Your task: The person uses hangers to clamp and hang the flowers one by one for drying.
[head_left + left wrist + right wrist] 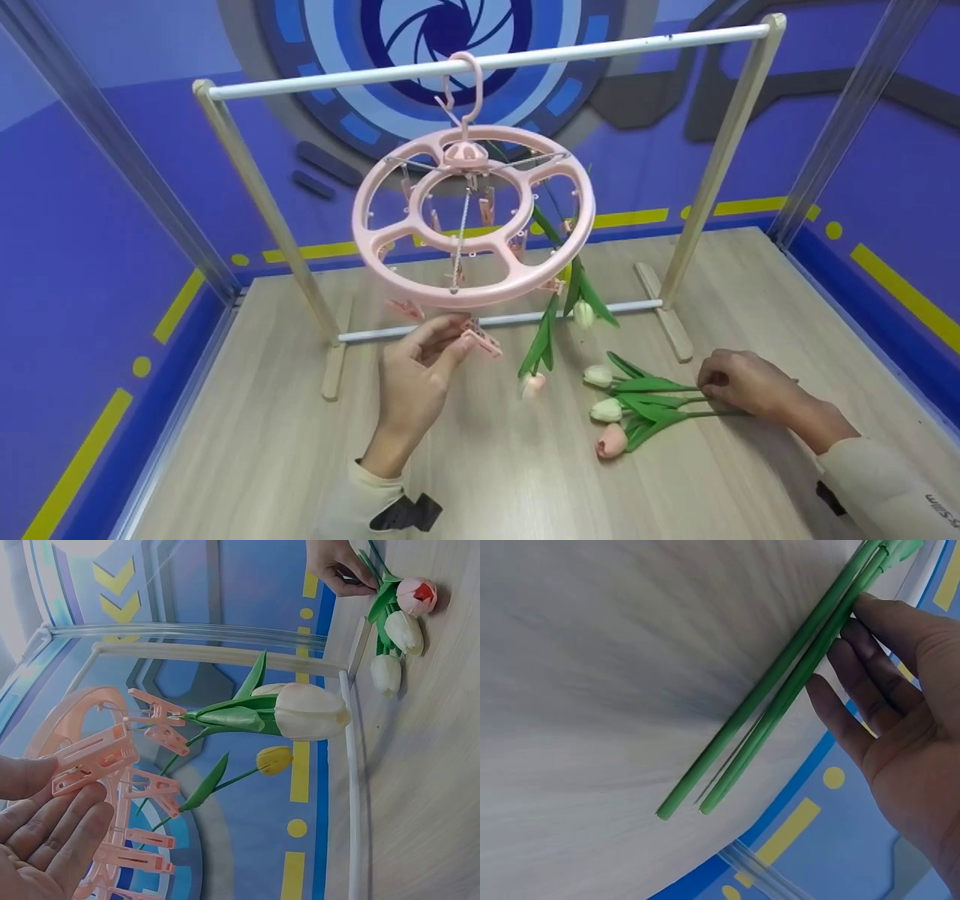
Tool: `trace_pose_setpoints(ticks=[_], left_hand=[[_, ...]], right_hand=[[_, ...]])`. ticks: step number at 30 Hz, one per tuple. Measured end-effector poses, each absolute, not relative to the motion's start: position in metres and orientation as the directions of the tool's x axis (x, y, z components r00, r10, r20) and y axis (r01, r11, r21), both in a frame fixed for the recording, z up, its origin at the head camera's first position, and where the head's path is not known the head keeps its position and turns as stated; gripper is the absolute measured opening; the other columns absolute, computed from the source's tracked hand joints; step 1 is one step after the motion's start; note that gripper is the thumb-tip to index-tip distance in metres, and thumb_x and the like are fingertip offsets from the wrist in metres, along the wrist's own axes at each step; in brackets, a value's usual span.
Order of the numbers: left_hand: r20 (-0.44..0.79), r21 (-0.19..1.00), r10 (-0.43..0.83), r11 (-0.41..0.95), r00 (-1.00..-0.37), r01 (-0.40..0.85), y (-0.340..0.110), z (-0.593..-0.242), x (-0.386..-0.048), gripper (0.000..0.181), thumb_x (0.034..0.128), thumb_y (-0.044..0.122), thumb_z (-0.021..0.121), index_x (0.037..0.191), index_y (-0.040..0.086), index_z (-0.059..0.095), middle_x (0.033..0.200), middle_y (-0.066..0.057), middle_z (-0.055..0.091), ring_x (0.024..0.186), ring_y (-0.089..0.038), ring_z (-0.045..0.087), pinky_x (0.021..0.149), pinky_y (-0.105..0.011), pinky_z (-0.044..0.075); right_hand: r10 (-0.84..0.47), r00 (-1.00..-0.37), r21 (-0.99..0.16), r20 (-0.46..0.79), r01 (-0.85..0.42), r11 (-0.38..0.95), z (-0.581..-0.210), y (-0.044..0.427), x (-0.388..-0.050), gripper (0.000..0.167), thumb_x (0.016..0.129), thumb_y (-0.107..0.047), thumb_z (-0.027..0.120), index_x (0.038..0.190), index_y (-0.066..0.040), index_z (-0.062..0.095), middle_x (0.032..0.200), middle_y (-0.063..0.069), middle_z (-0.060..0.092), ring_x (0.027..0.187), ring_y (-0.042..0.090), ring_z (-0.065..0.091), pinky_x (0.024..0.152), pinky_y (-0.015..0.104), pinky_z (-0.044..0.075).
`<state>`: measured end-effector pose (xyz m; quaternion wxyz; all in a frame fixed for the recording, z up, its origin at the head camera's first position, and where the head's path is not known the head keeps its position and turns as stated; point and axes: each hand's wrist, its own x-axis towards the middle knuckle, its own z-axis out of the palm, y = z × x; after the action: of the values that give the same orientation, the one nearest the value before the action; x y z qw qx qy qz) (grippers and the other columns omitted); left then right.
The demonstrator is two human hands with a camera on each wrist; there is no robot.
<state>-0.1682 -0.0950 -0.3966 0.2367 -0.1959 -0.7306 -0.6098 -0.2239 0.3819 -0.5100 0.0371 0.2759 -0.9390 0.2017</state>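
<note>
A pink round clip hanger (pixel 360 217) hangs by its hook from the white top bar. My left hand (pixel 412 375) pinches a pink clothespin (pixel 482 341) at the hanger's near edge; in the left wrist view thumb and fingers press this clothespin (pixel 94 757) from both sides. Artificial tulips hang flower-down from other clips, among them a white tulip (pixel 307 712) and a yellow tulip (pixel 274 760). On the table lie two white tulips and a pink tulip (pixel 611 442). My right hand (pixel 750 386) holds a green tulip stem (pixel 780 701) between thumb and fingers.
A drying rack stands on the table, with wooden side posts (pixel 712 165), a white top bar (pixel 600 51) and a white lower bar (pixel 630 307). Blue patterned walls (pixel 885 187) enclose the wooden tabletop (pixel 247 450) at the back and sides.
</note>
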Motion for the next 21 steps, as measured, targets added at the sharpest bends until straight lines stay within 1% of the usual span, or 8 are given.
trace_pose_setpoints(ticks=[3, 6, 13, 18, 21], left_hand=[[0.582, 0.8, 0.0, 0.18, -0.813, 0.572, -0.095, -0.396, -0.168, 0.022, 0.0946, 0.001, 0.079, 0.115, -0.005, 0.075, 0.106, -0.01, 0.079, 0.097, -0.026, 0.077, 0.088, -0.034, 0.063], [0.579, 0.802, 0.001, 0.178, -0.816, 0.57, -0.094, -0.395, -0.168, 0.022, 0.0951, 0.001, 0.079, 0.115, -0.006, 0.075, 0.106, -0.011, 0.079, 0.097, -0.026, 0.077, 0.087, -0.033, 0.063], [0.578, 0.801, 0.003, 0.189, -0.816, 0.568, -0.094, -0.395, -0.169, 0.022, 0.094, 0.0, 0.079, 0.115, -0.006, 0.075, 0.106, -0.01, 0.079, 0.097, -0.024, 0.077, 0.087, -0.033, 0.063], [0.573, 0.805, 0.003, 0.19, -0.82, 0.563, -0.094, -0.393, -0.168, 0.022, 0.0941, 0.0, 0.079, 0.115, -0.005, 0.075, 0.107, -0.008, 0.079, 0.097, -0.022, 0.077, 0.087, -0.033, 0.063], [0.569, 0.807, -0.002, 0.192, -0.822, 0.558, -0.094, -0.394, -0.168, 0.023, 0.0939, 0.0, 0.08, 0.116, -0.004, 0.076, 0.107, -0.007, 0.079, 0.097, -0.022, 0.077, 0.088, -0.034, 0.063]], right_hand=[[-0.489, -0.848, -0.319, 0.203, -0.53, 0.786, -0.511, 0.385, -0.225, 0.021, 0.082, 0.005, 0.081, 0.084, -0.013, 0.072, 0.082, -0.004, 0.063, 0.074, 0.008, 0.057, 0.062, 0.034, 0.052], [-0.473, -0.857, -0.304, 0.202, -0.514, 0.802, -0.512, 0.388, -0.225, 0.021, 0.08, 0.005, 0.08, 0.083, -0.013, 0.071, 0.081, -0.004, 0.062, 0.073, 0.009, 0.056, 0.062, 0.034, 0.051], [-0.468, -0.867, -0.339, 0.17, -0.497, 0.799, -0.509, 0.39, -0.224, 0.022, 0.077, 0.005, 0.079, 0.084, -0.013, 0.067, 0.082, -0.007, 0.06, 0.074, 0.008, 0.055, 0.063, 0.034, 0.052], [-0.429, -0.89, -0.404, 0.153, -0.453, 0.795, -0.502, 0.389, -0.221, 0.021, 0.082, 0.0, 0.079, 0.086, -0.015, 0.065, 0.082, -0.011, 0.06, 0.075, 0.005, 0.055, 0.064, 0.032, 0.051], [-0.414, -0.897, -0.446, 0.156, -0.438, 0.781, -0.493, 0.385, -0.219, 0.02, 0.086, 0.002, 0.077, 0.09, -0.015, 0.066, 0.084, -0.012, 0.06, 0.078, 0.005, 0.057, 0.067, 0.031, 0.052]])
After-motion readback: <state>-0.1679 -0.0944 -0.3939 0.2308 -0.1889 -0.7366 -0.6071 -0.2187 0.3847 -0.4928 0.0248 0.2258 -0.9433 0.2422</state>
